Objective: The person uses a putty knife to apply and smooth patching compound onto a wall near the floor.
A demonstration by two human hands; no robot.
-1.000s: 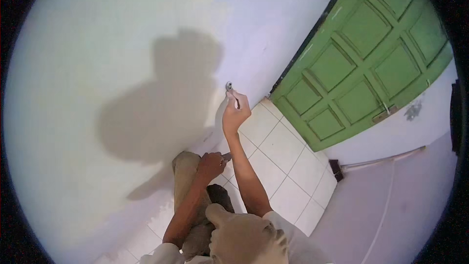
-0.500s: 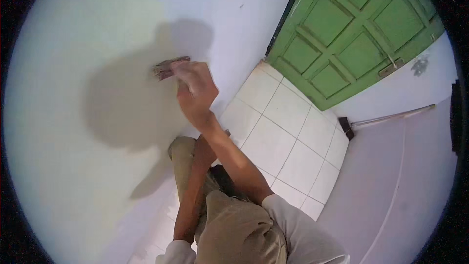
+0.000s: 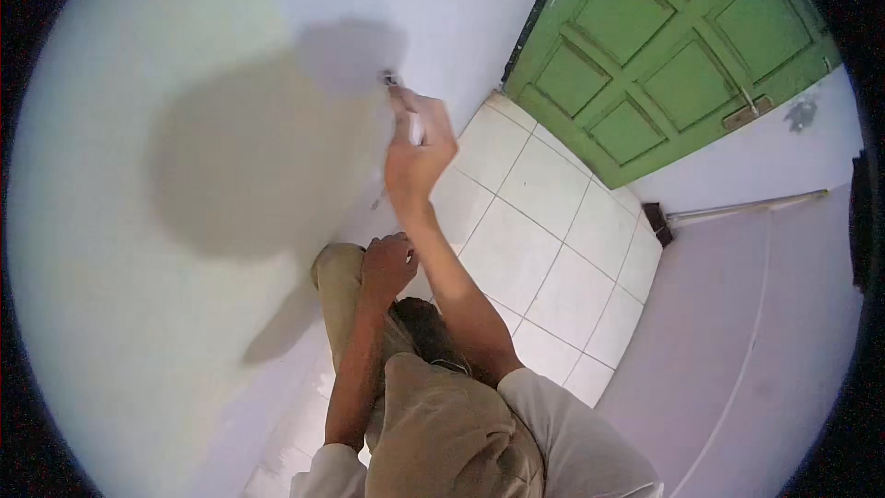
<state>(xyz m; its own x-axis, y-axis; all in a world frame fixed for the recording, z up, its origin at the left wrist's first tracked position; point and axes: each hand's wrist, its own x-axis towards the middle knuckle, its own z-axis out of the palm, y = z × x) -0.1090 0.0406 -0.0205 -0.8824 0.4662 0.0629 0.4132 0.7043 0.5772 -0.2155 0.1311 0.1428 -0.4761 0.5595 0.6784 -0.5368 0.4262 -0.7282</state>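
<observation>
My right hand (image 3: pixel 419 143) is raised to the wall (image 3: pixel 230 323), its fingers pinched around a small paintbrush (image 3: pixel 390 80). Only the dark tip end of the brush shows past the fingertips, at or very near the wall surface; the rest is hidden by the hand and blurred. Lower down, my left hand (image 3: pixel 388 266) rests by my bent knee (image 3: pixel 339 267) with its fingers curled in. Whatever those fingers may hold is too small or hidden to name. A large shadow of my head and hand falls across the wall.
A green panelled door (image 3: pixel 682 65) with a metal handle is at the upper right. White floor tiles (image 3: pixel 516 231) lie below it. A long-handled tool with a dark head (image 3: pixel 658 224) leans in the corner against the pale purple wall (image 3: pixel 701 350).
My right hand has moved right and slightly up along the wall with the brush, which has turned so its bristles barely show. My left hand has shifted up a little by the knee.
</observation>
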